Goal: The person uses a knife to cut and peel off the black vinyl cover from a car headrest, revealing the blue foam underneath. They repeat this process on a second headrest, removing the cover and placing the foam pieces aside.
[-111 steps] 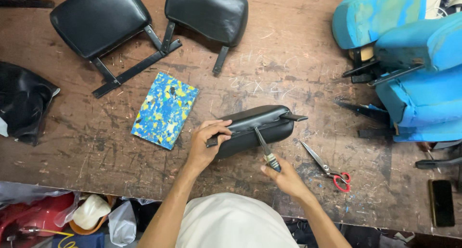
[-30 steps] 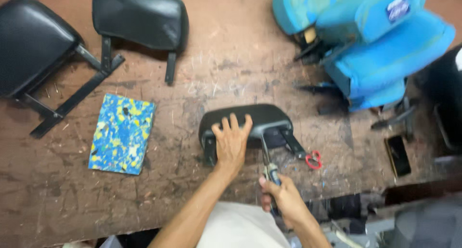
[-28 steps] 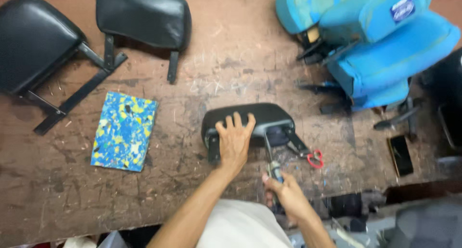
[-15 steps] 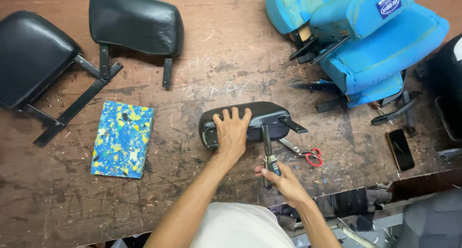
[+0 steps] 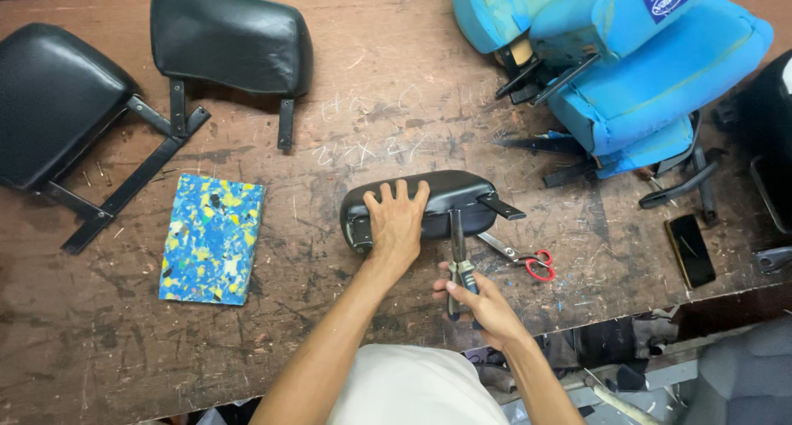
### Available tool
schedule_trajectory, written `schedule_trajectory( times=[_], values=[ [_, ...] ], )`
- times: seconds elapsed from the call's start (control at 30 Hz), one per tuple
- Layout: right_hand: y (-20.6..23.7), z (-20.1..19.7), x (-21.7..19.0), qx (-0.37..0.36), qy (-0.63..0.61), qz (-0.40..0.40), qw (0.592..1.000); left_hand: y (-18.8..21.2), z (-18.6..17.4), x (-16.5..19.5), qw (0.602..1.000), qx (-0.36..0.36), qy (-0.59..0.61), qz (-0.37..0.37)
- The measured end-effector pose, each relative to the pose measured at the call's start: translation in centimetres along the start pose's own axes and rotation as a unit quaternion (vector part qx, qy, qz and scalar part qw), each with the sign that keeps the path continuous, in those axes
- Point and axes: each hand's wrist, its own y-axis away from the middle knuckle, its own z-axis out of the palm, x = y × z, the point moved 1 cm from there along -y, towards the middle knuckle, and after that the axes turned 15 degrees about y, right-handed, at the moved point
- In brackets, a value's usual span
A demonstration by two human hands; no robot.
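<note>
A small black padded headrest point(image 5: 445, 195) lies on the worn wooden workbench point(image 5: 371, 87) in front of me. My left hand point(image 5: 396, 223) presses flat on its top, fingers spread. My right hand point(image 5: 478, 297) grips the handles of a pair of pliers point(image 5: 456, 247), whose jaws reach up to the headrest's near edge. Red-handled scissors point(image 5: 520, 256) lie just right of the pliers, beside a black metal bracket point(image 5: 502, 208) that sticks out from the headrest.
Two larger black headrests point(image 5: 227, 41) point(image 5: 54, 99) with metal posts lie at the back left. A blue-and-yellow speckled foam block point(image 5: 212, 238) sits left. Blue seat cushions point(image 5: 635, 54) pile at the back right. A dark phone point(image 5: 690, 249) lies near the right edge.
The view has shifted and steadied. My left hand has stayed flat on the small headrest while my right hand brought the pliers upright against its near edge.
</note>
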Motion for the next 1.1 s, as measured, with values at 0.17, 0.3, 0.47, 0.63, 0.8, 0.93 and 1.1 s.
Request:
schedule_trajectory(
  times=[0.17, 0.3, 0.47, 0.63, 0.8, 0.93, 1.1],
  values=[
    [-0.4, -0.6, 0.8, -0.013, -0.021, 0.021, 0.999, 0.0, -0.1, 0.1, 1.0, 0.004, -0.01, 0.0],
    [-1.4, -0.5, 1.8, 0.043, 0.036, -0.057, 0.997, 0.1, 0.2, 0.2, 1.0, 0.006, -0.017, 0.004],
    [-1.8, -0.5, 1.6, 0.06, 0.054, -0.02, 0.997, 0.2, 0.7, 0.3, 1.0, 0.02, -0.02, -0.012],
    [-1.0, -0.5, 0.1, 0.051, 0.07, -0.014, 0.996, 0.4, 0.8, 0.2, 0.999, 0.009, -0.037, -0.009],
    [-0.3, 0.2, -0.2, 0.071, 0.097, 0.025, 0.992, 0.9, 0.7, 1.1, 0.992, 0.091, -0.089, -0.001],
    [2.6, 0.2, 0.5, 0.056, 0.038, 0.043, 0.997, 1.8, 0.6, 2.0, 0.996, 0.02, -0.074, -0.044],
    [3.5, 0.2, 1.3, 0.044, -0.029, 0.072, 0.996, 2.2, -0.4, 1.9, 0.995, 0.021, -0.097, -0.006]
  ],
)
